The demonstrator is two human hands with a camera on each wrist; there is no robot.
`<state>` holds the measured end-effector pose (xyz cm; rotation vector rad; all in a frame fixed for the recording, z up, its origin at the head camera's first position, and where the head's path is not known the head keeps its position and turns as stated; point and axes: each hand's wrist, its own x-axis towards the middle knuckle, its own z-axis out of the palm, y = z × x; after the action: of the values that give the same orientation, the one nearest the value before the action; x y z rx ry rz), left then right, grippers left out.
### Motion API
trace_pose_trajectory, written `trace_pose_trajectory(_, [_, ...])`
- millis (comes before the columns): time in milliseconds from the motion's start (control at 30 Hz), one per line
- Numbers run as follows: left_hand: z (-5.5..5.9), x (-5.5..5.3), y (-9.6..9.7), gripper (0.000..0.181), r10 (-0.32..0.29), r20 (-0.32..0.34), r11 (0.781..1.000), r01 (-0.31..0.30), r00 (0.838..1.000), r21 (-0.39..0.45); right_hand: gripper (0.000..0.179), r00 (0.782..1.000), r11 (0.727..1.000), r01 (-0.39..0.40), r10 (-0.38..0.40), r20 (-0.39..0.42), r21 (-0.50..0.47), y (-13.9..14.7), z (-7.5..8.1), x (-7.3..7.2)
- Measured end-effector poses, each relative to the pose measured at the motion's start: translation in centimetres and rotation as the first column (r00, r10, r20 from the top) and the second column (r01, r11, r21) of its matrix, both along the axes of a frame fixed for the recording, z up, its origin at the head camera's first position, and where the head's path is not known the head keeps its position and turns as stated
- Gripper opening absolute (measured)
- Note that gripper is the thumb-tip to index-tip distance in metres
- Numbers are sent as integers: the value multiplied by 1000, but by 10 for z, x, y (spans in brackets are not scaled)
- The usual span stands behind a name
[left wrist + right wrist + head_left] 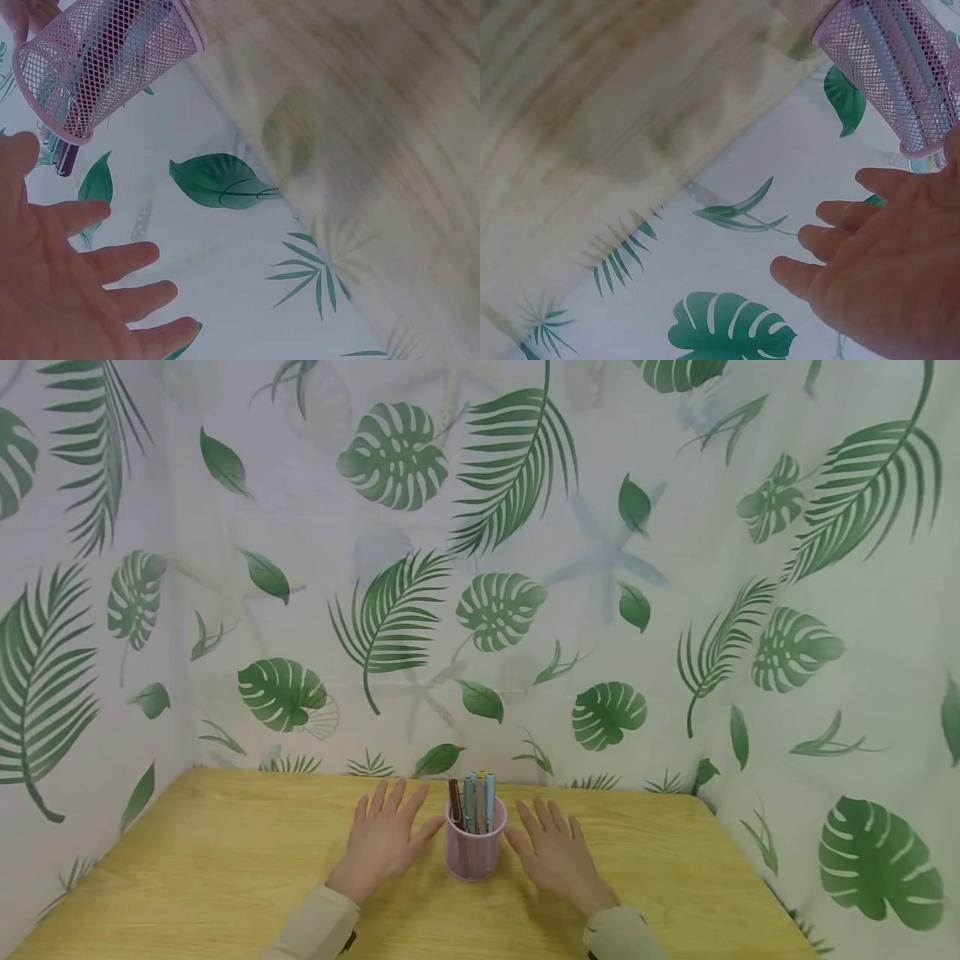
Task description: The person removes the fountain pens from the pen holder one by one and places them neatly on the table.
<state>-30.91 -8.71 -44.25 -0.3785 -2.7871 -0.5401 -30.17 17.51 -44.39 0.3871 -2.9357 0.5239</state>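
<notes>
A pink mesh pen holder (474,858) stands upright on the wooden table, with several pens (480,802) in it: a dark brown one at the left, grey and light blue ones beside it. To its left my left hand (384,843) is spread, thumb pointing at the holder's side. My right hand (557,856) lies on the other side, fingers extended and thumb close to the rim. Neither hand holds anything. The left wrist view shows the mesh holder (112,64) beyond my left thumb; in the right wrist view the holder (889,71) appears above my fingers.
The light wooden table (247,852) reaches back to a white cloth wall (420,727) printed with green leaves. Similar cloth hangs along the left and right sides. Beige sleeves (318,927) cover both forearms.
</notes>
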Motion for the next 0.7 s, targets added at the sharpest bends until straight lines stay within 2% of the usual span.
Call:
trace_pose_trajectory(67, [1,-1,1,64,-6,-6,999,7,1000,34,61,1000,999,-15,14,-21,-43,1,-1,-2])
trace_pose_trajectory(133, [1,-2,2,62,-11,-13,997,12,1000,82,60,999,990,-30,27,-22,-135,2,-3,-4])
trace_pose_trajectory(233, [2,-4,3,59,-21,-24,985,25,999,169,57,999,947,-36,40,5,-320,2,-4,-8])
trace_pose_trajectory(300, [3,-6,3,56,-33,-19,971,37,999,237,54,998,890,-17,41,42,-456,2,-5,-11])
trace_pose_trajectory(367, [3,-9,2,53,-58,-13,947,59,998,315,51,997,829,1,44,66,-560,0,-5,-13])
trace_pose_trajectory(433, [3,-13,2,48,-85,1,912,78,996,403,48,994,758,12,60,87,-652,-1,-6,-14])
trace_pose_trajectory(600, [-1,-23,3,37,-141,6,817,113,990,565,44,986,560,53,102,132,-827,-7,-6,-13])
trace_pose_trajectory(667, [-3,-26,4,35,-152,-2,783,122,988,610,42,984,503,66,109,139,-862,-10,-7,-13])
trace_pose_trajectory(700, [-4,-27,5,34,-157,-5,764,125,988,633,42,984,484,69,112,140,-872,-11,-7,-13])
